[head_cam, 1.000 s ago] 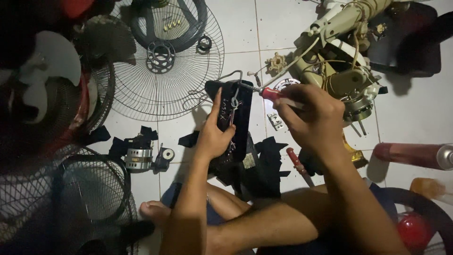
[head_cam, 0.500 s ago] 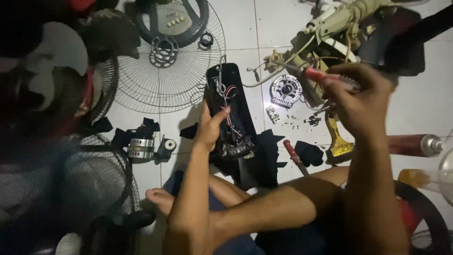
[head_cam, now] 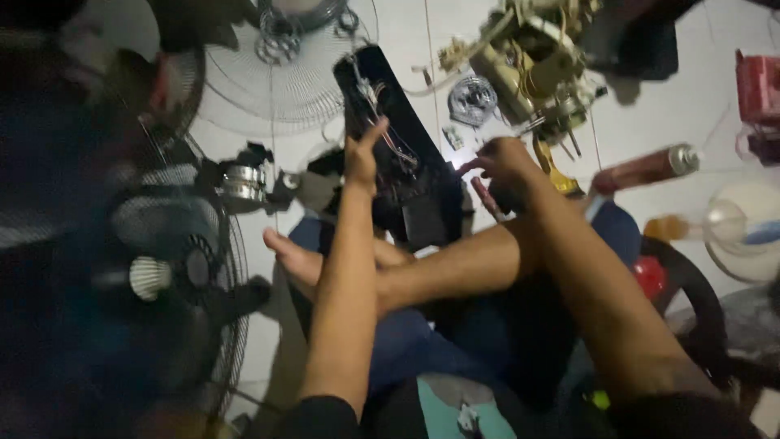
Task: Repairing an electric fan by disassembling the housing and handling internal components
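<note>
Left hand (head_cam: 361,158) is gripping the black fan housing (head_cam: 398,130), propped on the tiled floor (head_cam: 691,106) mid-scene. Right hand (head_cam: 504,167) is reaching right; its grip cannot be told. Better steadying the housing firmly, keeping exposed wires (head_cam: 390,142) unpinched.

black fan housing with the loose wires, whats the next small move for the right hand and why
Probably close the right hand on the red-handled screwdriver lying just under its fingers. The left hand already grips the black plastic fan housing, its coloured wires exposed, while the right hand looks empty beside it.
</note>
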